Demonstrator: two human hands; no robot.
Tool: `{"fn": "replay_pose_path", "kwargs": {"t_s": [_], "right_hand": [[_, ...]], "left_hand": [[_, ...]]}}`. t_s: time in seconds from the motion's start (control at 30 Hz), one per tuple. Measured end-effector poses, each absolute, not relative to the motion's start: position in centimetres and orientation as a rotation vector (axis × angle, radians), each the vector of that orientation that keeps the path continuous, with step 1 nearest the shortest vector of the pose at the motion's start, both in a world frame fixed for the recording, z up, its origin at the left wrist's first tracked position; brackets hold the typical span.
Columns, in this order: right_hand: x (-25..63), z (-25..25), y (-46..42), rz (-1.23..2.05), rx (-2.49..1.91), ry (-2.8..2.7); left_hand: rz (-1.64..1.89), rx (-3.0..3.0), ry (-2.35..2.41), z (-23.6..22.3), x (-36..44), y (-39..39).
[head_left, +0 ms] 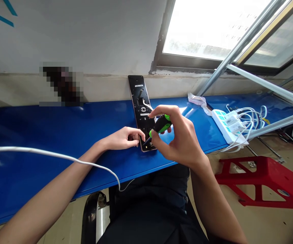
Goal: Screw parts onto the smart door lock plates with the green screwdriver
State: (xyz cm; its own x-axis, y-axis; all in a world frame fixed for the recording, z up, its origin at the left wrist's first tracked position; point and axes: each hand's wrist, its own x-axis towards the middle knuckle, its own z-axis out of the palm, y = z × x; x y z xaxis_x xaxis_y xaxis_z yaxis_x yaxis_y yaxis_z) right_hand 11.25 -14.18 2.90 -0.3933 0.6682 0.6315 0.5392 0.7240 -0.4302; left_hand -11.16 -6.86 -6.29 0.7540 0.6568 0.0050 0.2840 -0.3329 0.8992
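Across the glossy blue tabletop (pixel 98 118) on my head feed, I see a long black rectangular panel (pixel 143 127) and a white power strip (pixel 219 119) holding white plugs (pixel 235 125). The right hand (pixel 183 139) grips a green-and-black screwdriver (pixel 162 124) slanted down to the panel's near end; the left hand (pixel 122 138), fingers curled (gripping or just touching, I cannot tell), meets the panel's left edge.

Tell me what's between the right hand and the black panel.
A screwdriver, its shaft pointing from the right hand toward the black panel's near end; head view.
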Motion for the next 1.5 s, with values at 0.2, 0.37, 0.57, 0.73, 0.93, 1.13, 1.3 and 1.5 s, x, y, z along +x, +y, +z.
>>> {"fn": "replay_pose_path", "kwargs": {"t_s": [0.2, 0.37, 0.57, 0.73, 0.93, 1.13, 1.3, 1.5], "right_hand": [[11.1, 2.8, -13.9, 0.178, -0.919, -2.061], [11.1, 2.6, -14.1, 0.230, -0.858, -2.043], [11.2, 2.6, -14.4, 0.216, -0.901, -2.036], [11.2, 2.3, -14.1, 0.103, -0.904, -1.994], [11.1, 2.4, -14.1, 0.111, -0.907, -1.990], [11.0, 2.7, -14.5, 0.102, -0.963, -1.964], [10.9, 2.6, -14.8, 0.135, -0.983, -1.944], [11.6, 2.2, -14.3, 0.029, -0.942, -1.974]], "left_hand": [[0.466, 1.943, 0.731, -6.5, -11.2, -6.8], [0.444, 1.950, 0.724, -6.1, -11.1, -6.9], [0.458, 1.940, 0.715, -6.1, -11.0, -7.0], [0.482, 1.960, 0.735, -6.2, -10.9, -7.0], [0.470, 1.959, 0.739, -6.2, -10.8, -7.0], [0.473, 1.951, 0.708, -6.4, -10.8, -6.9], [0.500, 1.905, 0.679, -6.9, -10.7, -6.9], [0.510, 1.921, 0.653, -6.9, -10.7, -6.9]]}}
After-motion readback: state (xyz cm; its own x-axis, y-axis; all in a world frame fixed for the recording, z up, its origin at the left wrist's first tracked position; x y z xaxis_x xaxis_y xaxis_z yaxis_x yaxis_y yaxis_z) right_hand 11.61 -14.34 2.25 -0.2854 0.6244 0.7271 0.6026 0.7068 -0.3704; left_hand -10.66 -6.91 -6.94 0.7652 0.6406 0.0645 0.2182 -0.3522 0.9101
